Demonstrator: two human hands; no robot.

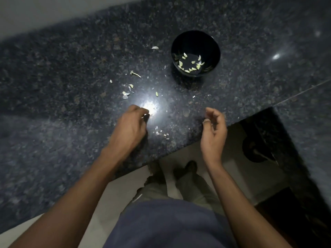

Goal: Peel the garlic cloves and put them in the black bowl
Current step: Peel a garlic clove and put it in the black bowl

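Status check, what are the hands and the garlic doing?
Left hand fingers curled, contents unclear. Right hand open, empty. Peeled cloves in black bowl. Skins litter counter.

A dark, speckled, polished granite worktop fills most of the view, a bright patch of reflected light glaring near its front edge and smaller glints toward the right. A thin seam line crosses the stone at right. Below the edge lies a pale tiled floor, with dark shoes, grey-green trousers and a blue-grey shirt seen from above.
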